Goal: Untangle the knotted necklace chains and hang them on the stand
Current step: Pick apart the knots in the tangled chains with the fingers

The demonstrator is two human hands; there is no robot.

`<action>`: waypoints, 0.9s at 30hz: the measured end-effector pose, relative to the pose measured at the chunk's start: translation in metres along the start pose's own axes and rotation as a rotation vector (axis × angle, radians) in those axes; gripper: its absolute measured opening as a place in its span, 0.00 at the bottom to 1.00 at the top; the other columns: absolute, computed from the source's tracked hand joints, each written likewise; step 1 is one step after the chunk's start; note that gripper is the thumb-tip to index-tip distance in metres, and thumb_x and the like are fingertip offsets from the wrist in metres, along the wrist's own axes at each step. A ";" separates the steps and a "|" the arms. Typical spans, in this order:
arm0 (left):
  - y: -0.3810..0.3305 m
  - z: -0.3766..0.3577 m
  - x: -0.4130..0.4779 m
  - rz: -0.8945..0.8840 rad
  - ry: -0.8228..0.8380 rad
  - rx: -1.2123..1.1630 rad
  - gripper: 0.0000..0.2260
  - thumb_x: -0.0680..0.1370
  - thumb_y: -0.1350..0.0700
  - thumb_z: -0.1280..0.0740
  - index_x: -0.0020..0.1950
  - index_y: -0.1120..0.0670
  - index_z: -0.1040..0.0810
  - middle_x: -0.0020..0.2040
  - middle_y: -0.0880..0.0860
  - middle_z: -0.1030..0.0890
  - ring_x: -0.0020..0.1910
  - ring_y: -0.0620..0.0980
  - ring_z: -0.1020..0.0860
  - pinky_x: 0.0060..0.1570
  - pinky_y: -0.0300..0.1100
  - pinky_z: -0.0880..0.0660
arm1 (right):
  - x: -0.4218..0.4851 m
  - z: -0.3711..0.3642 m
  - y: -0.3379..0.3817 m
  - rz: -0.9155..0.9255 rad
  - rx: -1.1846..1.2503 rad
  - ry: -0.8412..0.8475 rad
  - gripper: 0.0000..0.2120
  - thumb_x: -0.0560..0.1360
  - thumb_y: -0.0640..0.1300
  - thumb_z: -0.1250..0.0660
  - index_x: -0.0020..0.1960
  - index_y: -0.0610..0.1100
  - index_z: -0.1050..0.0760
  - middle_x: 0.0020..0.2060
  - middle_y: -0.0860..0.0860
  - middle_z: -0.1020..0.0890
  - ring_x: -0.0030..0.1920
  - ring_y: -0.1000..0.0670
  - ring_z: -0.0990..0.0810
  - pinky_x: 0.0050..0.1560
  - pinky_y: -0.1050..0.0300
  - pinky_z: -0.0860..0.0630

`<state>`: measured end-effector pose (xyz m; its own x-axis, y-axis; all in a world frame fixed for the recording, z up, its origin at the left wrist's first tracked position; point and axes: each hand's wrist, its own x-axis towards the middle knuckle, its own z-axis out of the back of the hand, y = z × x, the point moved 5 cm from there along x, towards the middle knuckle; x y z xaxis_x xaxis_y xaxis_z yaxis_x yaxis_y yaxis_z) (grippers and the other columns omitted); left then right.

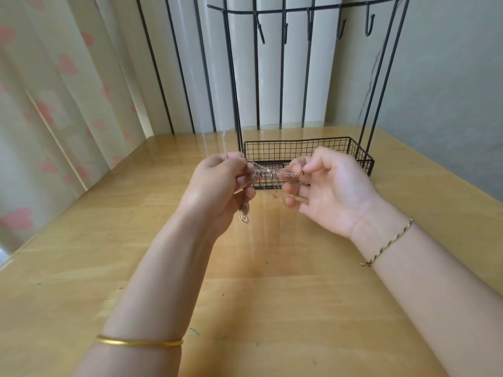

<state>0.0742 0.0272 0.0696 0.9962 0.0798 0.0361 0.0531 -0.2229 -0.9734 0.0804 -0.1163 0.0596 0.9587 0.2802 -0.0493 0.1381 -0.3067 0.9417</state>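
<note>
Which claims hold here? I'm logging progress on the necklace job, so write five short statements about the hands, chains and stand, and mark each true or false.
1. The left hand and right hand both pinch the tangled chains above the table. True.
2. A necklace hangs from the stand. False: its hooks are bare.
3. The stand's wire basket sits on the table behind the hands. True.
4. The gold bangle is on the right arm. False: it circles the left forearm, and the right wrist wears a braided cord.
5. A chain end dangles below the left hand. True.
</note>
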 end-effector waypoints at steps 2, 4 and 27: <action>0.001 -0.004 -0.001 0.070 0.038 -0.144 0.09 0.79 0.65 0.44 0.41 0.56 0.30 0.30 0.51 0.29 0.25 0.46 0.32 0.26 0.35 0.37 | 0.000 0.000 -0.002 -0.023 0.072 0.021 0.04 0.58 0.42 0.43 0.26 0.46 0.31 0.33 0.49 0.24 0.39 0.48 0.26 0.47 0.53 0.30; 0.001 -0.004 -0.002 0.133 0.042 -0.351 0.07 0.78 0.65 0.45 0.47 0.56 0.30 0.30 0.51 0.29 0.26 0.46 0.31 0.25 0.34 0.34 | 0.001 0.005 -0.003 -0.045 0.132 0.004 0.05 0.59 0.43 0.43 0.26 0.46 0.32 0.34 0.49 0.23 0.42 0.48 0.25 0.53 0.50 0.31; -0.003 0.012 0.000 -0.043 -0.109 -0.229 0.27 0.74 0.72 0.47 0.70 0.53 0.31 0.64 0.52 0.24 0.25 0.43 0.27 0.22 0.33 0.35 | 0.005 0.010 -0.003 0.007 0.587 -0.088 0.07 0.74 0.34 0.43 0.48 0.43 0.31 0.33 0.48 0.20 0.17 0.58 0.41 0.17 0.69 0.41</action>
<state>0.0729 0.0397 0.0693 0.9798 0.1961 0.0399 0.1225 -0.4306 -0.8942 0.0872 -0.1228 0.0528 0.9737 0.2073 -0.0947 0.2219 -0.7675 0.6014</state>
